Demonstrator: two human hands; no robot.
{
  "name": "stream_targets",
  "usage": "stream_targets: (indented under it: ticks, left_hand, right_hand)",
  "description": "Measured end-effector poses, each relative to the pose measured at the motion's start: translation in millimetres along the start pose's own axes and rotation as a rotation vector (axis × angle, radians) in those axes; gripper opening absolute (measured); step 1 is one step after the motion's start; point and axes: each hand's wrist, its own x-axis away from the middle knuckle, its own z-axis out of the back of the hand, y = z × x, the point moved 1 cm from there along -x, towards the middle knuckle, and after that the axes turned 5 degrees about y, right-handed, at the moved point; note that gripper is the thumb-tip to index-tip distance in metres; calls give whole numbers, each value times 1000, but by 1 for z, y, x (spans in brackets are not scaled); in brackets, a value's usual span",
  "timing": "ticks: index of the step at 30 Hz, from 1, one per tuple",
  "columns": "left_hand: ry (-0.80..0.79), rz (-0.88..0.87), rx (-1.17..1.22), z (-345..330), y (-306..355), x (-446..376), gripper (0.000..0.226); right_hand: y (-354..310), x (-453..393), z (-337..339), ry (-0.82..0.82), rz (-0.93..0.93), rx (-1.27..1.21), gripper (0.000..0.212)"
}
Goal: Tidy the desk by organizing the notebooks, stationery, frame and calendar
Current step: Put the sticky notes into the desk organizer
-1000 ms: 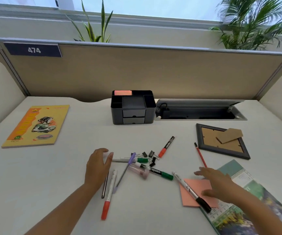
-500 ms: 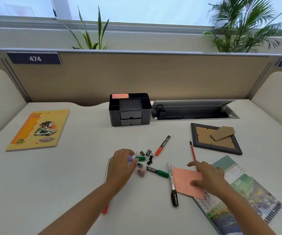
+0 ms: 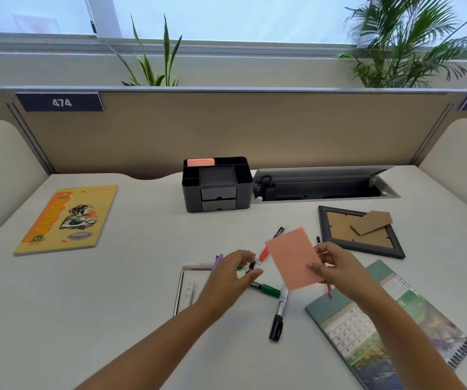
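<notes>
My right hand (image 3: 336,267) holds a pink sticky-note pad (image 3: 292,257) lifted above the desk, tilted. My left hand (image 3: 233,273) pinches small binder clips (image 3: 250,267) among the scattered pens. A green marker (image 3: 267,288), a black-capped marker (image 3: 278,318) and a red marker (image 3: 271,243) lie around it. White pens (image 3: 188,291) lie to its left. A yellow notebook (image 3: 66,219) lies far left. The dark picture frame (image 3: 360,232) lies face down at right. A spiral calendar (image 3: 387,322) lies flat at the front right.
A black desk organizer (image 3: 216,184) with another pink pad in its back slot stands at the middle back. An open cable tray (image 3: 322,184) sits beside it. A beige partition (image 3: 226,128) closes the back, with plants behind.
My right hand picked the pink pad up off the desk and raised it. My left hand shifted right from the pens onto the binder clips.
</notes>
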Motion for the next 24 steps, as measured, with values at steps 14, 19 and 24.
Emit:
stream_targets:
  ticks: [14,19,24]
  left_hand:
    - [234,0,-63,99,14,-81,9]
    - [411,47,-131,145,-8,-133,9]
    - [466,55,-110,173,-9,-185,9]
  right_hand:
    - [27,-57,-54,29,50,228,49]
    - [59,-82,-72,139,86,426,66]
    - [76,-90,-77,329,43,360,67]
